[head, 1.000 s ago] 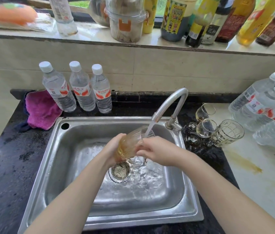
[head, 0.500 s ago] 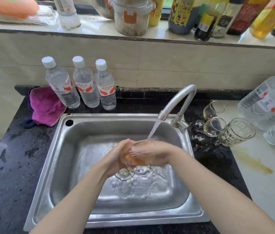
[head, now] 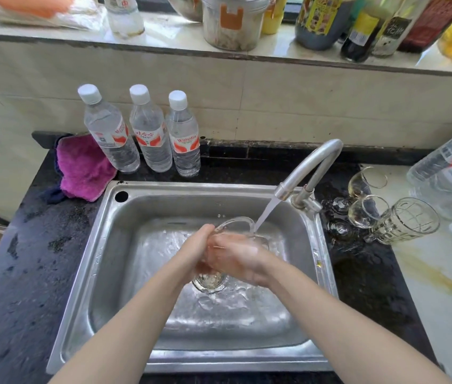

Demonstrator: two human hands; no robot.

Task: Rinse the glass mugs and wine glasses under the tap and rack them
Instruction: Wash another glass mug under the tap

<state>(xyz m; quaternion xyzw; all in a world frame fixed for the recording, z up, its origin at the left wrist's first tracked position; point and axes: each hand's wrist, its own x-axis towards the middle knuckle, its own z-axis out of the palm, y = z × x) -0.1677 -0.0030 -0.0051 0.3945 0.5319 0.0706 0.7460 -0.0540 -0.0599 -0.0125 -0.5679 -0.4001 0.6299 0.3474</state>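
We hold a clear ribbed glass mug (head: 233,239) over the steel sink (head: 102,273), left hand (head: 197,245) and right hand (head: 238,259) fingers curled round it beneath the curved tap's (head: 310,167) stream.

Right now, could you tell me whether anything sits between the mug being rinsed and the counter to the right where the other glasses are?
The glass mug, held by the left hand and right hand, must clear the tap's base and the sink's right rim. Beyond these, two wine glasses and a second mug already crowd that spot.
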